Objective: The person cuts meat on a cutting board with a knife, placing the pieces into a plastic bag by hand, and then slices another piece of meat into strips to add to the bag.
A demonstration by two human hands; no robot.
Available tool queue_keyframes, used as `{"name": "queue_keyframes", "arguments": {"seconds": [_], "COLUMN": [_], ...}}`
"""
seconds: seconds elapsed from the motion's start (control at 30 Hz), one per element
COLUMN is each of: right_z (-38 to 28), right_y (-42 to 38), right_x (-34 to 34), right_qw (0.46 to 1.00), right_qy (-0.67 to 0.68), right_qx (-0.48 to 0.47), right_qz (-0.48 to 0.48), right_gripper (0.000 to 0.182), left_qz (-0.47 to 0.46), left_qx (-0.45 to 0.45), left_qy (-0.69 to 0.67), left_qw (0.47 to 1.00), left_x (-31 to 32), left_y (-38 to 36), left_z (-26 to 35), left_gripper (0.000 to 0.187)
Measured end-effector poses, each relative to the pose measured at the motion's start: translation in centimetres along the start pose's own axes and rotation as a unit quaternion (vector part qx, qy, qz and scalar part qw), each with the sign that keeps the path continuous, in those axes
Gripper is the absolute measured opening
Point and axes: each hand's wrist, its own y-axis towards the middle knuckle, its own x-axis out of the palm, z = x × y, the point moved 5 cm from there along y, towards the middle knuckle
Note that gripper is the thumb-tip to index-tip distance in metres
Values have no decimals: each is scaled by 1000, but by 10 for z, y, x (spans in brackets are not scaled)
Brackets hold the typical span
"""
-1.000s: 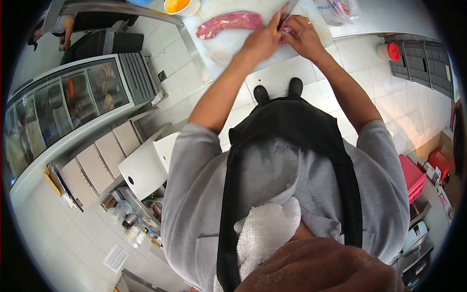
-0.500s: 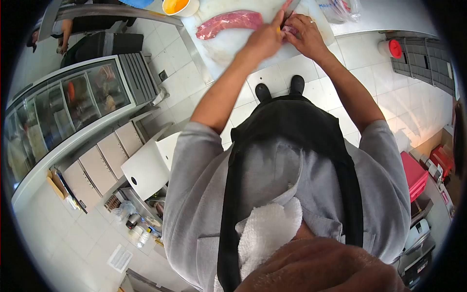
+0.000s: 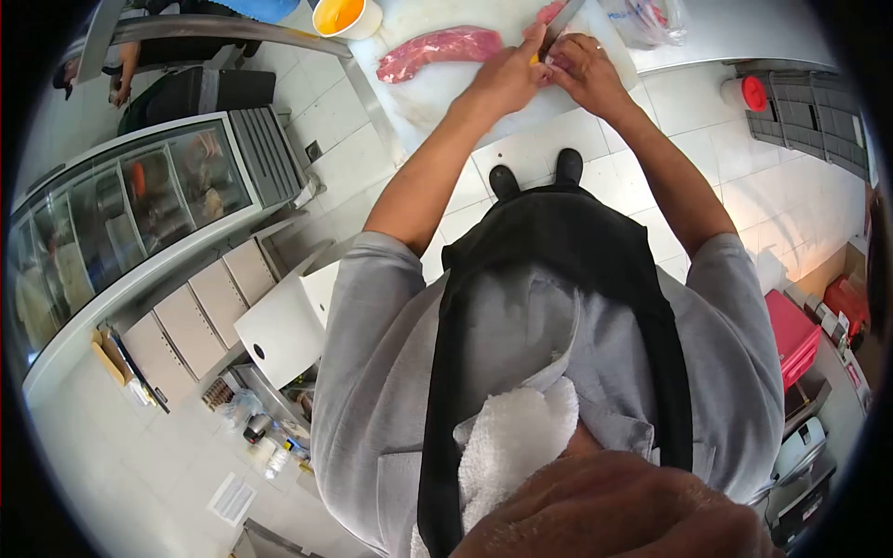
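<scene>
My left hand is closed round the yellow handle of a knife, whose blade points away from me and to the right. Close beside it, my right hand has its fingers bent over a small piece of meat, partly hidden beneath them. More pink meat shows beyond my left hand, next to the blade. A long cut of raw meat lies to the left on the white cutting board.
A white tub with orange contents stands at the board's left corner. A clear plastic bag lies to the right. A glass display case is at left, with another person's arm beyond. Grey crates stand at right.
My left hand and the knife have shifted slightly, and more of the blade shows. The fingers of my right hand have curled closer over the small piece. The long cut has stayed in place.
</scene>
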Motion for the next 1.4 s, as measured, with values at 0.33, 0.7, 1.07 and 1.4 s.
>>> {"name": "queue_keyframes", "arguments": {"seconds": [0.33,0.7,1.07,1.4], "right_z": [4,12,19,16], "right_y": [1,-3,-9,-2], "right_x": [-10,-13,-13,-10], "right_qw": [999,999,997,998], "right_qy": [-42,-5,22,-10], "right_qx": [-26,-22,-33,-49], "right_qz": [8,42,64,26], "right_gripper": [27,24,19,11], "left_qz": [11,-42,27,54], "left_qx": [-41,-58,3,9], "left_qy": [70,79,64,-48], "left_qw": [997,994,998,997], "left_x": [13,-9,-9,8], "left_y": [-45,-61,-26,22], "left_z": [16,33,20,15], "left_gripper": [67,65,67,66]}}
